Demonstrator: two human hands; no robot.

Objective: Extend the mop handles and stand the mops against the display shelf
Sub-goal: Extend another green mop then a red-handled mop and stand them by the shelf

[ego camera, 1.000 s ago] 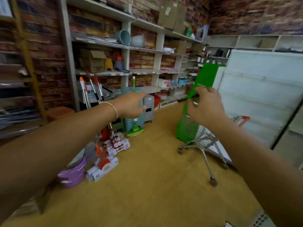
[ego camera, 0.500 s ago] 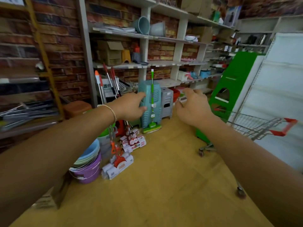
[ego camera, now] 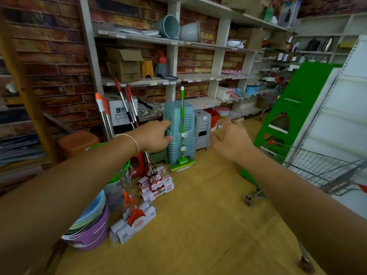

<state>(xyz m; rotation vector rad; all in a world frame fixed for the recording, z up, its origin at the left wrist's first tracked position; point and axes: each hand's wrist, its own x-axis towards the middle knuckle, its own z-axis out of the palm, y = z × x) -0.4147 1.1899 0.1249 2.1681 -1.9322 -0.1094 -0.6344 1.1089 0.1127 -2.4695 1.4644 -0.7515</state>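
Both hands, left hand (ego camera: 154, 136) and right hand (ego camera: 231, 138), reach spread and empty toward the green-handled sponge mop (ego camera: 182, 133) at frame centre; a clumsy grab may topple it off the stacked teal plastic stools (ego camera: 174, 133).

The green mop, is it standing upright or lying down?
Upright: the green mop stands on its head on the floor, handle against the blue stools.
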